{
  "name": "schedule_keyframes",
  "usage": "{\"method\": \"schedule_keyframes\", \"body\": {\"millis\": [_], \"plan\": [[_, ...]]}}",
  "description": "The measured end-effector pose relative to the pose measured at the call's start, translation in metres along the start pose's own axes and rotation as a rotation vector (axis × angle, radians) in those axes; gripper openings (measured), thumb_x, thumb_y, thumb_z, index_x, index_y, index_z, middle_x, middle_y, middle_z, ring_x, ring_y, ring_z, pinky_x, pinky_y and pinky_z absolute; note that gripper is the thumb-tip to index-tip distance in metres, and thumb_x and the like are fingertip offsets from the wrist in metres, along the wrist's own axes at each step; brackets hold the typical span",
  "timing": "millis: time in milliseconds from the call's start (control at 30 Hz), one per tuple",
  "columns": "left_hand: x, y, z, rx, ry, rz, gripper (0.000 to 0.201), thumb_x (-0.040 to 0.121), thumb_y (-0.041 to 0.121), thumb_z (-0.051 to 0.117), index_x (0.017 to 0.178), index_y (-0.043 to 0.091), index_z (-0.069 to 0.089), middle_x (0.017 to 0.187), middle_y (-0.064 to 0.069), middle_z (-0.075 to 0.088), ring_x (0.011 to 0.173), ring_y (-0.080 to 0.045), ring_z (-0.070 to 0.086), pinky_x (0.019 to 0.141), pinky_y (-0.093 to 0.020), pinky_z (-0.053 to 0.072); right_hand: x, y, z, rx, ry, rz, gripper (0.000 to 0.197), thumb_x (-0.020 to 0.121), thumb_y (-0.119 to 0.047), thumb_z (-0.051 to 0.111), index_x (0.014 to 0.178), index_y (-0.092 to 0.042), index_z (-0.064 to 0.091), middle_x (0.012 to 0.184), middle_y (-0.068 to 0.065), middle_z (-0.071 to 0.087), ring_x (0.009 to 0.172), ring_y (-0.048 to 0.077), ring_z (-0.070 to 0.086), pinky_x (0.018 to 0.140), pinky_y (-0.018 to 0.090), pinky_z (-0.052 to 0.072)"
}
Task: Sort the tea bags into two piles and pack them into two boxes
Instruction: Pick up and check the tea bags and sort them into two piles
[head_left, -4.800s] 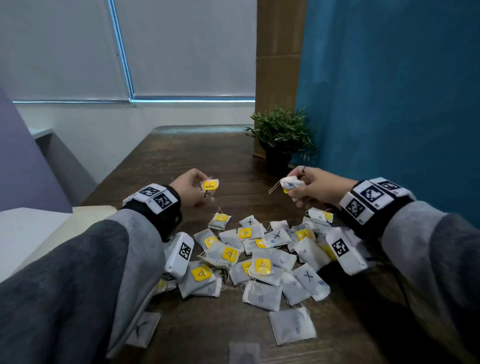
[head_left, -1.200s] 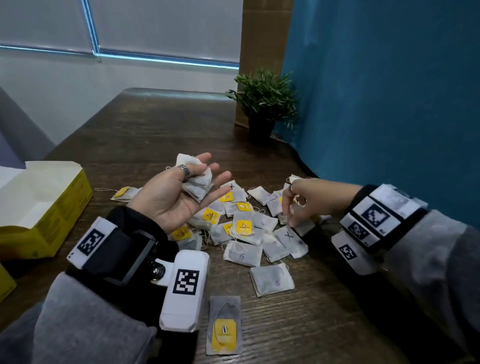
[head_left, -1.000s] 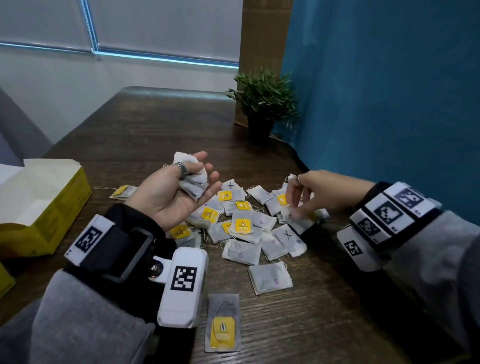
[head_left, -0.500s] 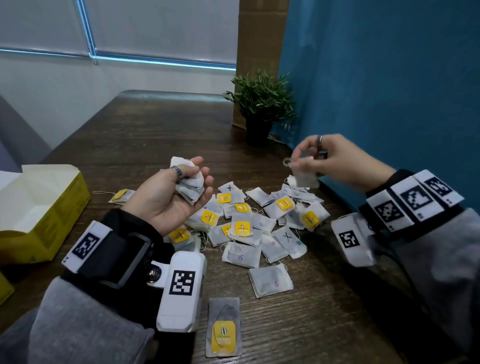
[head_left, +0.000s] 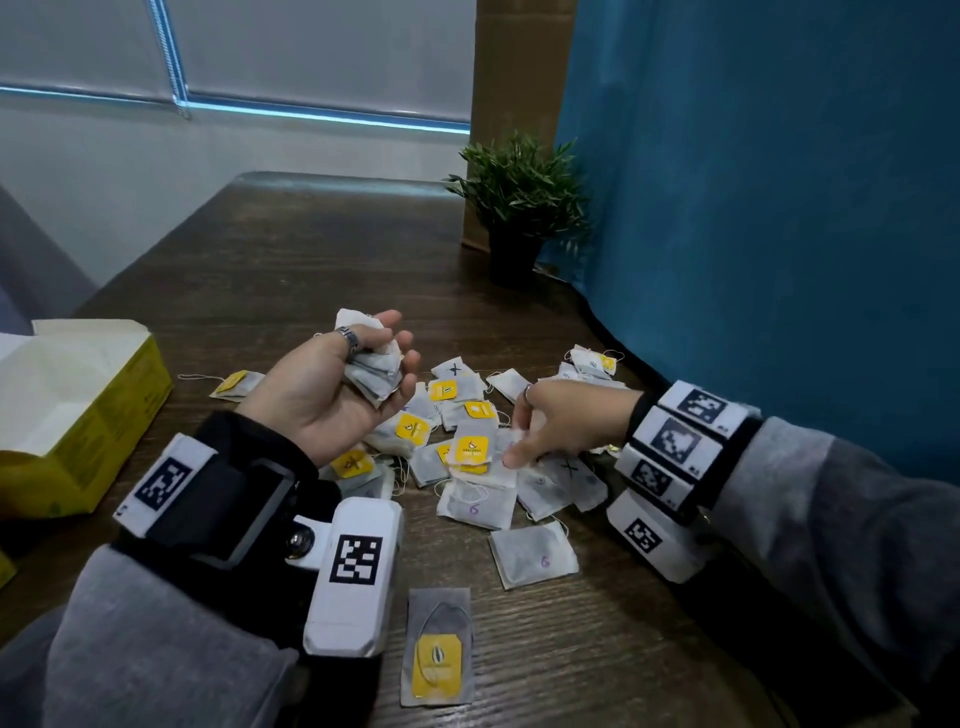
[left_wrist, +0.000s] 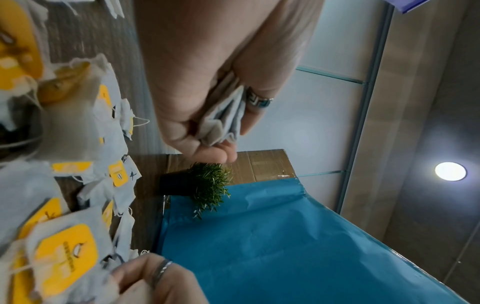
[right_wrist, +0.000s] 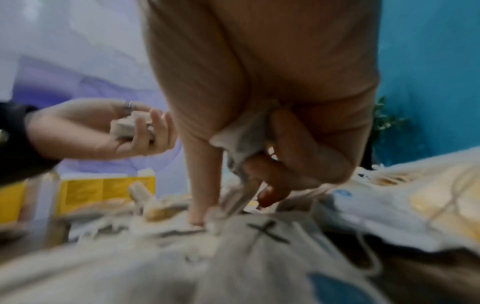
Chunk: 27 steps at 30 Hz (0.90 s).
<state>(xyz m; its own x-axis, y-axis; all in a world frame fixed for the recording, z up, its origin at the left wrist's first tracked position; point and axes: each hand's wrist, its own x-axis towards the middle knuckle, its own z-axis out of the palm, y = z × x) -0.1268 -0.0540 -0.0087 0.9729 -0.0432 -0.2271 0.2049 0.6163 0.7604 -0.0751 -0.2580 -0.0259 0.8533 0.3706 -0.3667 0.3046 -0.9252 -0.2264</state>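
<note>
Loose tea bags (head_left: 475, 506), some with yellow tags and some marked X or 6, lie in a pile mid-table. My left hand (head_left: 332, 395) is palm up above the pile's left side, thumb and fingers curled round a stack of tea bags (head_left: 374, 366), also seen in the left wrist view (left_wrist: 223, 117). My right hand (head_left: 550, 421) is down on the pile's right side. The right wrist view shows a tea bag (right_wrist: 244, 139) tucked under its curled fingers, with one straight finger (right_wrist: 200, 197) pressing a bag in the pile.
An open yellow box (head_left: 130, 395) stands at the left table edge. One tea bag (head_left: 236, 384) lies apart near it, another (head_left: 439, 647) near the front edge. A potted plant (head_left: 519, 202) and a blue partition (head_left: 753, 234) bound the right side.
My right hand, which was lifted with a tea bag half a second ago, has dropped back onto the pile. The left hand still holds its stack in nearly the same place.
</note>
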Motion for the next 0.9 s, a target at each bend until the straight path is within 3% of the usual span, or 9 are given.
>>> {"method": "schedule_keyframes", "body": {"millis": [100, 200, 267, 367, 467, 533, 600, 700, 900], "plan": [[-0.001, 0.001, 0.000, 0.020, 0.001, 0.006, 0.020, 0.094, 0.009, 0.041, 0.091, 0.018, 0.058, 0.080, 0.000, 0.058, 0.065, -0.011, 0.054, 0.050, -0.016, 0.049, -0.004, 0.009, -0.008, 0.248, 0.118, -0.035, 0.026, 0.077, -0.025, 0.076, 0.084, -0.021, 0.051, 0.060, -0.008, 0.062, 0.059, 0.012, 0.056, 0.048, 0.020, 0.042], [-0.002, -0.001, 0.001, 0.172, -0.026, 0.042, 0.019, 0.091, 0.004, 0.042, 0.094, 0.015, 0.058, 0.078, -0.001, 0.056, 0.060, -0.010, 0.049, 0.045, -0.016, 0.043, -0.018, 0.019, -0.022, 0.513, 0.077, -0.112, 0.035, 0.082, -0.009, 0.070, 0.108, -0.021, 0.049, 0.058, -0.007, 0.065, 0.049, 0.006, 0.054, 0.040, 0.014, 0.035], [-0.003, -0.006, 0.004, 0.457, -0.083, 0.056, 0.017, 0.089, 0.001, 0.047, 0.095, 0.012, 0.059, 0.073, -0.001, 0.054, 0.054, -0.009, 0.045, 0.042, -0.017, 0.037, -0.024, 0.024, -0.026, 0.501, -0.034, -0.151, 0.035, 0.087, -0.010, 0.063, 0.115, -0.028, 0.052, 0.062, -0.011, 0.063, 0.051, 0.000, 0.051, 0.043, 0.013, 0.035], [-0.009, -0.012, 0.013, 1.081, -0.304, 0.028, 0.010, 0.090, 0.011, 0.057, 0.093, 0.016, 0.065, 0.060, 0.008, 0.051, 0.046, -0.004, 0.044, 0.043, -0.016, 0.034, -0.024, 0.027, -0.022, 0.398, -0.209, -0.205, 0.022, 0.085, -0.015, 0.064, 0.102, -0.029, 0.058, 0.079, -0.003, 0.059, 0.063, 0.006, 0.052, 0.056, 0.022, 0.043], [-0.015, -0.019, 0.024, 1.646, -0.535, 0.025, 0.010, 0.086, 0.023, 0.064, 0.096, 0.022, 0.068, 0.073, 0.013, 0.058, 0.062, 0.006, 0.052, 0.059, -0.008, 0.040, -0.021, 0.021, -0.015, 0.253, -0.266, -0.185, 0.022, 0.082, -0.021, 0.068, 0.093, -0.028, 0.051, 0.068, -0.008, 0.059, 0.055, 0.003, 0.052, 0.053, 0.023, 0.043], [-0.018, -0.024, 0.029, 1.812, -0.585, -0.013, 0.011, 0.082, 0.025, 0.069, 0.093, 0.026, 0.068, 0.079, 0.010, 0.060, 0.072, -0.002, 0.053, 0.067, -0.015, 0.041, -0.022, 0.014, -0.014, 0.184, -0.224, -0.163, 0.027, 0.079, -0.035, 0.073, 0.092, -0.025, 0.051, 0.066, -0.011, 0.060, 0.058, 0.004, 0.052, 0.056, 0.022, 0.043], [-0.021, -0.031, 0.033, 1.961, -0.593, 0.021, 0.018, 0.079, 0.027, 0.070, 0.097, 0.028, 0.068, 0.087, 0.010, 0.060, 0.079, -0.006, 0.052, 0.073, -0.022, 0.043, -0.021, 0.011, -0.010, 0.108, -0.138, -0.155, 0.038, 0.073, -0.045, 0.075, 0.096, -0.024, 0.053, 0.076, -0.012, 0.059, 0.069, 0.006, 0.054, 0.064, 0.023, 0.044], [-0.022, -0.044, 0.035, 2.097, -0.563, 0.099, 0.028, 0.077, 0.030, 0.072, 0.103, 0.025, 0.066, 0.100, 0.005, 0.064, 0.093, -0.013, 0.056, 0.076, -0.023, 0.042, -0.016, 0.010, -0.002, -0.009, -0.121, -0.150, 0.047, 0.069, -0.044, 0.078, 0.106, -0.026, 0.054, 0.090, -0.004, 0.063, 0.086, 0.014, 0.059, 0.075, 0.029, 0.048], [-0.019, -0.054, 0.035, 2.306, -0.385, 0.223, 0.032, 0.084, 0.037, 0.061, 0.112, 0.020, 0.062, 0.111, -0.006, 0.064, 0.105, -0.025, 0.058, 0.074, -0.030, 0.046, -0.020, 0.011, -0.002, -0.069, -0.116, -0.154, 0.034, 0.074, -0.043, 0.075, 0.090, -0.025, 0.050, 0.077, -0.008, 0.058, 0.083, 0.014, 0.053, 0.063, 0.022, 0.040]]}}
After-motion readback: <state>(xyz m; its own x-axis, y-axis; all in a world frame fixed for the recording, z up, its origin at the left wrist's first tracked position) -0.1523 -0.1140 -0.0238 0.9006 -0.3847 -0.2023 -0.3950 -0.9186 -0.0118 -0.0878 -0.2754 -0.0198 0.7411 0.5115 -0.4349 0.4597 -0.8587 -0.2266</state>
